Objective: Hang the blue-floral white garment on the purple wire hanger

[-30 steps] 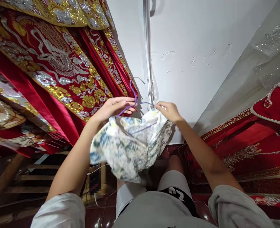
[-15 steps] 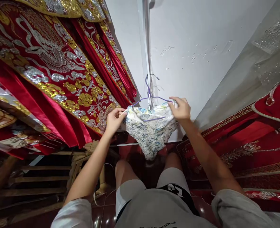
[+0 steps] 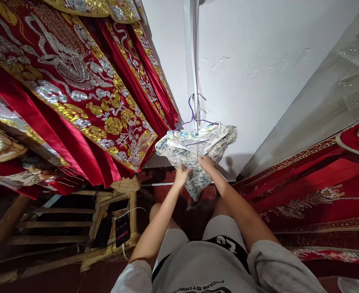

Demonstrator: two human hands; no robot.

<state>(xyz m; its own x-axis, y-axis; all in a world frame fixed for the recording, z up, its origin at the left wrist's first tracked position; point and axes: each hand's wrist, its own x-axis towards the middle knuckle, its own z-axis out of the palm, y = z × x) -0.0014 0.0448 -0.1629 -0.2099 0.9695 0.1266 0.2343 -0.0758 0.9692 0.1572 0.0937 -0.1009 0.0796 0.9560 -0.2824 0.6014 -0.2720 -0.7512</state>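
A floral V-neck garment [image 3: 182, 156], white with blue, yellow and dark print, hangs in front of me on a thin purple hanger [image 3: 192, 118]. Whether it is a dress or a top I cannot tell from above. My right hand [image 3: 207, 163] is closed on the cloth just below the point of the neckline. Lower and to its left, my left hand [image 3: 183, 176] is at the front of the garment, thumb and fingers apart. Both shoulders of the garment sit spread over the hanger, whose lower bar shows inside the neck opening.
A white upright pole [image 3: 192, 49] stands behind the hanger, before a white wall [image 3: 243, 97]. Red embroidered costumes [image 3: 115, 110] hang at left, more red garments [image 3: 313, 195] at right. A lit phone [image 3: 122, 230] on a cable rests on a bamboo chair [image 3: 132, 211] at lower left.
Both hands have left the garment's shoulders and come down and inward to its front. The shoulders now lie free on the hanger. My view has shifted slightly, bringing the phone into sight.
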